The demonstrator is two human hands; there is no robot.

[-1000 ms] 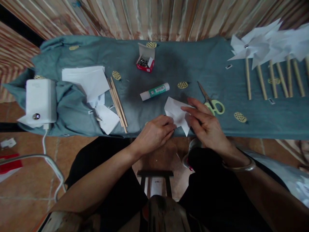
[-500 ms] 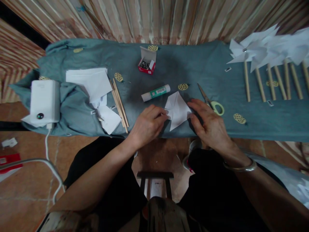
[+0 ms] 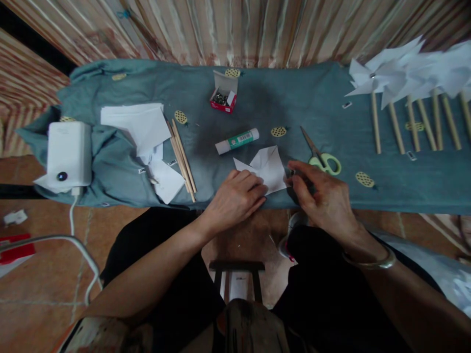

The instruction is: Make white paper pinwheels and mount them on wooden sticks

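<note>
Folded paper (image 3: 271,169) has turned since half a second ago: its near tip is no longer seen, and a sharp tip now juts toward the far left; left hand (image 3: 235,197) has slid over its near-left part. Paper lies on the cloth (image 3: 305,98), close to the front edge, in front of the glue stick (image 3: 237,141). Longest span runs crosswise, from that far-left tip down to the near-right corner; a second corner points away from the person. Left fingers bunched together, clamped on the paper. Right hand (image 3: 326,196) just beside the right edge, thumb and forefinger almost meeting; small dark spot between them, too blurred to tell whether they grip anything. Room on the left: a strip of cloth to the wooden sticks (image 3: 182,157). Far side tight, glue stick near. To the right, scissors (image 3: 319,156) lie just beyond the right fingers, blades pointing away; wider cloth past them runs to the pinwheels (image 3: 382,76).
</note>
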